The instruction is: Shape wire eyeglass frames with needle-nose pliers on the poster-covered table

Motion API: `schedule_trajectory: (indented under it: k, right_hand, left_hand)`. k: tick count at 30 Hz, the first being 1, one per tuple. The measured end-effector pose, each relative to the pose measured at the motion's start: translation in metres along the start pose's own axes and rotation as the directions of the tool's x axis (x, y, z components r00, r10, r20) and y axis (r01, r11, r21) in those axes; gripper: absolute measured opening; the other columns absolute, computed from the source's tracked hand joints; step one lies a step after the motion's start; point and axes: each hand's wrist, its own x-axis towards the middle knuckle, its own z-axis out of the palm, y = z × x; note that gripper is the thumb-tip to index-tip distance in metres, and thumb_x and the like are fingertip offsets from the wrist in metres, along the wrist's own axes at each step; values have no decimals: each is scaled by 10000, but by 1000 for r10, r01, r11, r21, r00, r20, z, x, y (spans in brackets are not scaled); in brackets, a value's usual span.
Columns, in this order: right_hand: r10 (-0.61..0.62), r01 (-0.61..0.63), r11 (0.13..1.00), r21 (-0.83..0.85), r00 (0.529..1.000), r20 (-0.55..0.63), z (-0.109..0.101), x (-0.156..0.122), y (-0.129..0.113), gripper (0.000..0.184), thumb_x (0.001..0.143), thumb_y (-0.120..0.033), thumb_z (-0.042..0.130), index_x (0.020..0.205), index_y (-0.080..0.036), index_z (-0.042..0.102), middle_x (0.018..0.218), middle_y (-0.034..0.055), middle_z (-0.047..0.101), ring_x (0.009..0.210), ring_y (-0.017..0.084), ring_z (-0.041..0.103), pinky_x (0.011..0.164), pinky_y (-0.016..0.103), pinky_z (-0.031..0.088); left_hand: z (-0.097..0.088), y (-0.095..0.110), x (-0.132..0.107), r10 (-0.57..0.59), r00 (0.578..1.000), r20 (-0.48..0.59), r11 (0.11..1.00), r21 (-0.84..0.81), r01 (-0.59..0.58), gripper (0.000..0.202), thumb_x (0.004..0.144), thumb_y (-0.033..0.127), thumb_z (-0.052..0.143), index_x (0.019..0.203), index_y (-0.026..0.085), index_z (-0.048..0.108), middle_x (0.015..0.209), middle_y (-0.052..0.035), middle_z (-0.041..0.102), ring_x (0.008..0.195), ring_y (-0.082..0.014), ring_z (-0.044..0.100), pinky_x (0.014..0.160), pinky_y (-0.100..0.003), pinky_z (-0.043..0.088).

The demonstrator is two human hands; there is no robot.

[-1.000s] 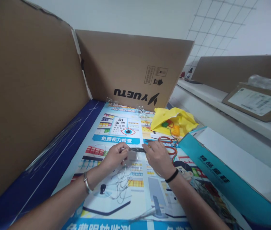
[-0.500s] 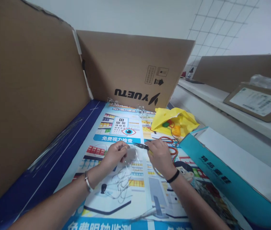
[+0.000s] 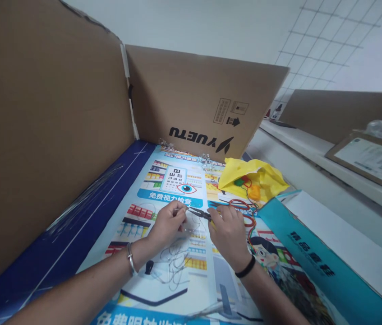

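Observation:
My left hand [image 3: 169, 222] is closed in a pinch on a thin wire over a printed poster [image 3: 163, 180] that covers the table. My right hand [image 3: 228, 228] is wrapped round small dark pliers [image 3: 198, 212], whose tip points left and meets the wire at my left fingertips. A tangle of thin wire [image 3: 173, 262] lies on the poster just under my hands, with a small black piece [image 3: 149, 267] beside my left wrist.
Tall cardboard walls stand at the left [image 3: 42, 126] and at the back [image 3: 204, 104]. A yellow bag [image 3: 251, 178] with small coloured parts and red cord [image 3: 245, 212] lies at the right, next to a teal-edged white board [image 3: 312, 257]. A shelf with a labelled package [image 3: 370, 158] runs behind.
The view has shifted slightly, so everything sits a little lower and to the right. Both hands stay together at the wire, and the pliers' tip has come back up to my left fingertips.

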Motion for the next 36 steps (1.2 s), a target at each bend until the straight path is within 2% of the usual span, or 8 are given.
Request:
schedule_trajectory:
  k: [12,20,26,31,36]
  right_hand:
    - [15,-15,1000,4,1000,-23,3,-2,2,186,802,-193,523,955,-191,629,801,73,531,816,223,432,722,349,287]
    - [-9,11,999,53,999,-39,5,-4,3,179,824,-165,504,952,-188,627,760,56,529,793,203,449,719,331,307]
    - [-72,73,996,56,997,-5,3,-2,4,205,819,-155,510,991,-180,618,789,58,544,814,199,457,727,328,318]
    - [-124,124,992,-22,992,7,-3,3,8,216,792,-144,523,979,-186,622,843,72,557,818,212,444,714,345,296]
    - [-151,153,982,-114,988,23,-12,6,11,210,826,-159,502,997,-187,621,833,88,562,812,225,438,704,358,282]
  left_hand:
    - [-1,-3,0,16,1000,4,1000,21,-16,55,727,223,471,705,181,500,562,62,506,416,-68,458,415,-181,375]
    - [-1,-8,1,-15,995,95,999,33,12,107,760,276,484,737,178,518,552,60,494,400,-64,428,397,-178,353]
    - [0,-12,3,0,979,204,1000,11,-2,140,754,260,471,639,178,469,519,57,475,402,-63,426,399,-175,329]
    - [-1,-9,5,-21,982,189,1000,12,19,99,729,236,457,654,176,476,516,60,473,387,-61,413,395,-179,330]
    - [0,-6,3,-33,980,197,999,3,33,103,753,253,454,686,179,480,532,56,489,395,-61,421,405,-178,339]
